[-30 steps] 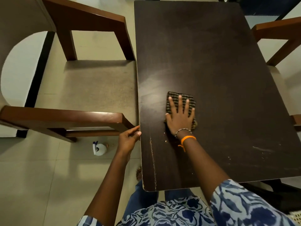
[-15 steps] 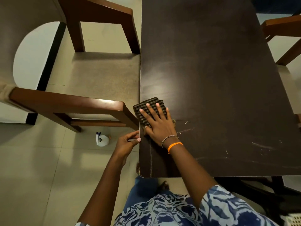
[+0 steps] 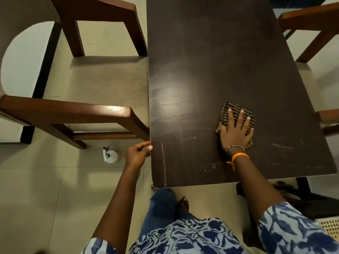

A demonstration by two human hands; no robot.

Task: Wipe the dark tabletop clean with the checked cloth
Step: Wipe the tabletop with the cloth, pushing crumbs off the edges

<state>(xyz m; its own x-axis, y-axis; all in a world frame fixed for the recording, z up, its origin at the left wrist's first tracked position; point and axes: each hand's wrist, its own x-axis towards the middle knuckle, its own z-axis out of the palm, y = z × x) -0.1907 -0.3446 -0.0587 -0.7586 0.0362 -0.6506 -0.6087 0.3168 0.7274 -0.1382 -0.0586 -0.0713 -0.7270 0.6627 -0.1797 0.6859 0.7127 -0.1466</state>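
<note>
The dark tabletop [image 3: 211, 61] runs away from me, with pale streaks and specks near its front edge. A folded checked cloth [image 3: 233, 111] lies on the near right part of it. My right hand [image 3: 236, 131] presses flat on the cloth, fingers spread, an orange band and a bead bracelet at the wrist. My left hand [image 3: 138, 154] grips the table's left edge near the front corner, thumb on top.
A wooden armchair [image 3: 77, 114] with a beige seat stands tight against the table's left side. Another wooden chair [image 3: 311, 21] is at the far right. A white spray bottle [image 3: 110, 155] stands on the tiled floor by my left hand.
My right hand has slid the cloth from the table's left edge rightward across the near part of the top. The left hand stays on the table edge.
</note>
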